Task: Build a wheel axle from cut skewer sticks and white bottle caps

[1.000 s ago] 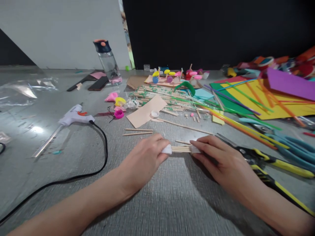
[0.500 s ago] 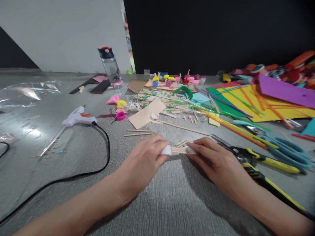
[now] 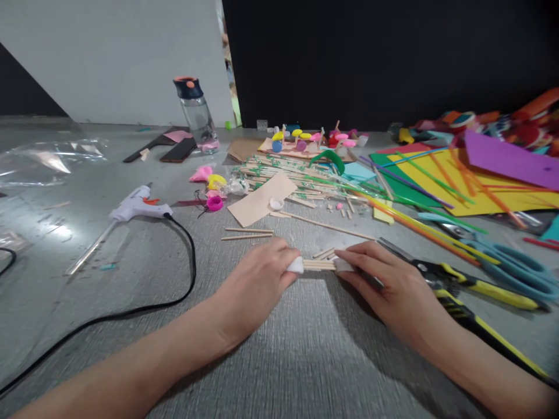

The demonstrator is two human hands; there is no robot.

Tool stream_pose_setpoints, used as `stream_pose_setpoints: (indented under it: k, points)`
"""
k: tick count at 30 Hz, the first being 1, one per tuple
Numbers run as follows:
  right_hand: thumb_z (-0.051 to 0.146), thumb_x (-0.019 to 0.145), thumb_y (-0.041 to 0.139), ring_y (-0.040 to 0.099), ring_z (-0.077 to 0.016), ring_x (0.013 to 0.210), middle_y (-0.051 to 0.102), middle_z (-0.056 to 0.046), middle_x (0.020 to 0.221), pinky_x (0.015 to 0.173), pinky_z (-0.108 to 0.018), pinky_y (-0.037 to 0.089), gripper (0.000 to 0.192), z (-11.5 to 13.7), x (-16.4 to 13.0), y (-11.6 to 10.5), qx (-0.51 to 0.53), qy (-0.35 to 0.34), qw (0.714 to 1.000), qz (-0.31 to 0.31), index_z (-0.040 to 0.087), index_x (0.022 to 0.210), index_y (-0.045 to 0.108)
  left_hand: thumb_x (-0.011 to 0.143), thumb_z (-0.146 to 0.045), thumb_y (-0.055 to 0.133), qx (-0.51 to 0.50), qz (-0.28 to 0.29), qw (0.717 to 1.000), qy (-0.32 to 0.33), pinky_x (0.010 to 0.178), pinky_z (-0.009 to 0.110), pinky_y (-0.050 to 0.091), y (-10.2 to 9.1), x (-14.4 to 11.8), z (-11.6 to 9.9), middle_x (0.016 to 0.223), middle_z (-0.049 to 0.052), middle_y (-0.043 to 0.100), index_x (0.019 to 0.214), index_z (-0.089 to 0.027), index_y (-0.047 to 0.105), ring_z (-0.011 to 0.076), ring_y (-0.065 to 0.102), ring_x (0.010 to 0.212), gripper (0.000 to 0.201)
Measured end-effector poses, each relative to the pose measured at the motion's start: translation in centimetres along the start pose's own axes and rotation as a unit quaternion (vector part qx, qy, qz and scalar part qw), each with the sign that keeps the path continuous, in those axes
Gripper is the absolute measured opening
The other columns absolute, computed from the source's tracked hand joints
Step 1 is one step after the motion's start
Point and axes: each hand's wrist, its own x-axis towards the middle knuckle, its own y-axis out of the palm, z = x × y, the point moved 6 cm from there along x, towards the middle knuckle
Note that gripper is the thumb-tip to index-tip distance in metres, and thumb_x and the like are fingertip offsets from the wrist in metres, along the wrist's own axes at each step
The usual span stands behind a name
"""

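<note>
Low over the grey table, my left hand [image 3: 262, 285] pinches a white cap-like piece [image 3: 296, 265] between thumb and fingers. Several thin wooden sticks [image 3: 318, 265] lie side by side and run from it to a second white cap-like piece [image 3: 344, 265]. That one is gripped by my right hand [image 3: 384, 279], whose fingers cover part of it. How the sticks meet the white pieces is hidden. Just behind them lie short cut sticks [image 3: 324, 254]. Two longer sticks [image 3: 247, 233] rest beyond my left hand.
A glue gun [image 3: 140, 205] with a black cord lies at left. Yellow-black pliers [image 3: 471, 284] and blue scissors [image 3: 519, 270] are by my right hand. Behind are a stick pile [image 3: 279, 174], a beige card [image 3: 257, 201], coloured sheets [image 3: 489, 180] and a water bottle [image 3: 196, 116].
Both hands keep hold of the white pieces at the stick ends. The view has shifted very slightly; my right hand sits marginally farther right.
</note>
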Motion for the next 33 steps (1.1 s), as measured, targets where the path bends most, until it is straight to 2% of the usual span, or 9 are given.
stream_pose_setpoints:
  k: [16,19,25,28,33]
  points:
    - [0.023,0.102,0.054,0.065,-0.0218,0.098,0.063,-0.009,0.113,0.085,-0.039,0.058,0.023,-0.2,0.1,0.0,0.009,0.015,1.0,0.01,0.02,0.123,0.063,0.099,-0.018,0.056,0.009,-0.007,1.0,0.016,0.083,0.036,0.049,0.2,0.0,0.1,0.098,0.004,0.063,0.096,-0.016,0.067,0.021,0.062,0.092,0.012]
    - [0.024,0.101,0.055,0.065,-0.0214,0.098,0.061,-0.009,0.115,0.086,-0.039,0.058,0.028,-0.2,0.1,-0.1,0.004,0.019,1.0,0.016,0.021,0.128,0.059,0.097,-0.018,0.058,0.003,-0.013,1.0,0.014,0.084,0.037,0.049,0.2,-0.2,0.3,0.1,0.004,0.064,0.104,-0.018,0.066,0.0218,0.063,0.093,0.011]
    - [0.028,0.099,0.061,0.064,-0.0187,0.089,0.059,-0.008,0.114,0.08,-0.034,0.058,0.036,-0.7,-0.2,-0.5,-0.019,0.03,0.999,0.023,0.021,0.133,0.055,0.089,-0.021,0.067,0.002,-0.026,1.0,-0.006,0.089,0.042,0.05,-0.6,-0.9,0.9,0.119,0.007,0.063,0.125,-0.02,0.058,0.0252,0.062,0.101,0.037]
    - [0.027,0.097,0.064,0.064,-0.0191,0.091,0.059,-0.006,0.115,0.082,-0.035,0.056,0.034,-1.1,-0.5,-0.6,-0.021,0.038,0.998,0.033,0.023,0.131,0.057,0.089,-0.023,0.067,-0.001,-0.025,1.0,-0.012,0.09,0.042,0.05,-1.0,-1.1,1.3,0.121,0.007,0.064,0.119,-0.021,0.06,0.0248,0.063,0.1,0.031]
    - [0.026,0.098,0.061,0.062,-0.0198,0.094,0.06,-0.007,0.113,0.08,-0.035,0.054,0.029,-1.0,-0.5,-0.9,-0.003,0.045,0.998,0.049,0.023,0.127,0.058,0.089,-0.022,0.067,-0.007,-0.012,1.0,-0.014,0.087,0.041,0.049,-1.0,-1.2,1.6,0.114,0.006,0.066,0.112,-0.021,0.062,0.0238,0.062,0.096,0.024]
